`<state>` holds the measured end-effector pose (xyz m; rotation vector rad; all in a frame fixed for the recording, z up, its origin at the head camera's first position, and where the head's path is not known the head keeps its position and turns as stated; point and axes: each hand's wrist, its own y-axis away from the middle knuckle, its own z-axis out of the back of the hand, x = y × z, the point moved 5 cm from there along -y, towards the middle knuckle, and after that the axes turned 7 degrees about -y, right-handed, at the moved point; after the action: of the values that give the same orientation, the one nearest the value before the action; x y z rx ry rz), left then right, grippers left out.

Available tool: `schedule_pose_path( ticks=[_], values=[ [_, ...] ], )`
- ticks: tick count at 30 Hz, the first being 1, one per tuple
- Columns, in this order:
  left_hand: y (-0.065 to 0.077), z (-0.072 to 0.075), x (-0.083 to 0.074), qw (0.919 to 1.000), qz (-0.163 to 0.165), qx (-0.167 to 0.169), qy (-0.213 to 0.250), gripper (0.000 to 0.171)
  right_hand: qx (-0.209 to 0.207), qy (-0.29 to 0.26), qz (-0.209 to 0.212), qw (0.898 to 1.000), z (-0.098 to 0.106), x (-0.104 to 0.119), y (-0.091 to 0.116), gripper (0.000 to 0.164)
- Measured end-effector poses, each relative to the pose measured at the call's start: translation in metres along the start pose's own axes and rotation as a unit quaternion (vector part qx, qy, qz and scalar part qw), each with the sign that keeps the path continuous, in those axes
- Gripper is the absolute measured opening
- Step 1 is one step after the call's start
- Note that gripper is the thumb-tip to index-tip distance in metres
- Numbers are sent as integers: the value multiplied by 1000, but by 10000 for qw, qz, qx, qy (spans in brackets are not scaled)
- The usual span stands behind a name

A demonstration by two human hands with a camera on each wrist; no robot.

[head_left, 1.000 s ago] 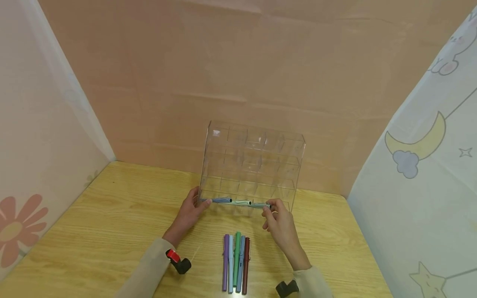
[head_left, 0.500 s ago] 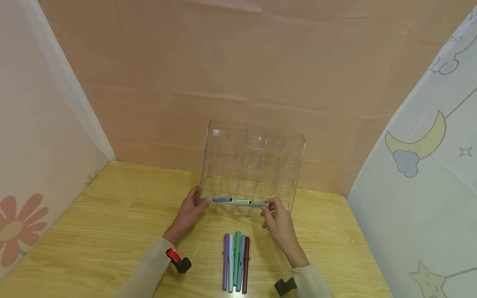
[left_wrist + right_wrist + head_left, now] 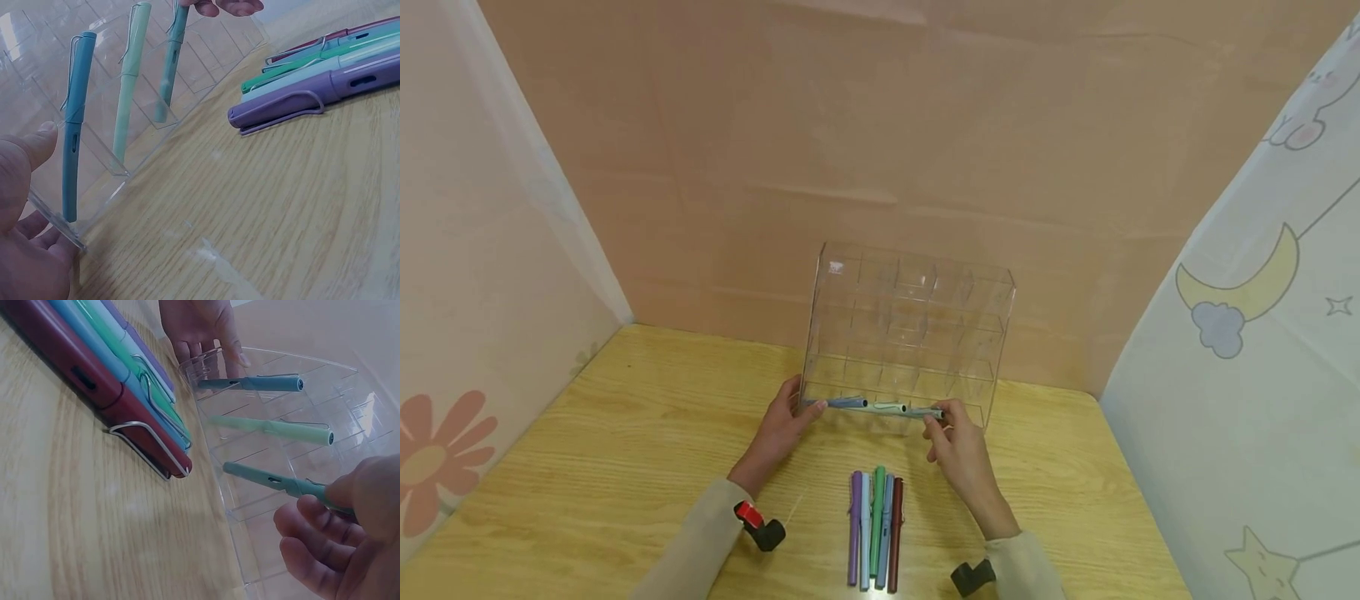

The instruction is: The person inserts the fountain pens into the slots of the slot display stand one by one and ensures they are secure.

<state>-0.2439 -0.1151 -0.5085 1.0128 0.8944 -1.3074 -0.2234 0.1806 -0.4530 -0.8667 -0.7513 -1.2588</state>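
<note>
A clear acrylic rack (image 3: 812, 325) with rows of small compartments stands tilted back on the table. My left hand (image 3: 782, 425) grips its lower left corner, thumb in front near a blue pen (image 3: 76, 112). That blue pen leans in the bottom row, and a pale green pen (image 3: 130, 75) stands in the same row to its right. Further right, my right hand (image 3: 964, 454) pinches the cap end of a grey-green pen (image 3: 275, 481) between thumb and index finger. The lower end of this pen sits inside a bottom-row compartment.
Side by side in front of the rack lie a purple pen (image 3: 854, 529), a light blue pen (image 3: 865, 533), a green pen (image 3: 877, 521), a blue pen (image 3: 887, 533) and a dark red pen (image 3: 895, 533). A peach backdrop (image 3: 880, 150) hangs behind the wooden table (image 3: 647, 433).
My right hand has shifted very slightly left with the grey-green pen in its fingers. The left hand, the rack and the pens on the table look the same.
</note>
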Motion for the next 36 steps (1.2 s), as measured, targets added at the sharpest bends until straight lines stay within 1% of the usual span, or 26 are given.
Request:
schedule_pose_path(
  ticks=[8, 12, 15, 18, 21, 23, 25, 28, 32, 36],
  values=[
    [-1, 0, 0, 9999, -110, -55, 10, 77, 49, 60, -335, 9994, -2, -11, 1, 16],
    [-1, -1, -1, 9999, -112, -45, 11, 77, 64, 10, -361, 9993, -1, -14, 4, 20],
    [-2, -1, 0, 9999, -114, -32, 36, 78, 125, 24, -395, 9991, 0, -15, 8, 16],
    [-3, -1, 0, 9998, -158, -49, 113, 77, 407, 45, -481, 9980, -2, -19, 13, 10],
    [-2, -1, -1, 9996, -241, -68, 161, 76, 876, 137, -622, 9941, -7, -24, 19, 10],
    [-2, -1, -1, 9994, -261, -73, 195, 75, 1156, 365, -602, 9908, -11, -25, 22, 12],
    [-1, -1, -1, 9994, -267, -65, 188, 75, 1372, 623, -496, 9873, -16, -24, 25, 16],
    [-1, 0, -1, 9995, -254, -49, 155, 75, 1616, 928, -335, 9819, -21, -21, 30, 20],
    [-1, 0, -1, 9996, -238, -32, 129, 76, 1905, 989, -337, 9761, -28, -18, 36, 25],
    [0, 0, -2, 9998, -185, -23, 105, 76, 1955, 1038, -322, 9747, -30, -17, 39, 27]
  ],
)
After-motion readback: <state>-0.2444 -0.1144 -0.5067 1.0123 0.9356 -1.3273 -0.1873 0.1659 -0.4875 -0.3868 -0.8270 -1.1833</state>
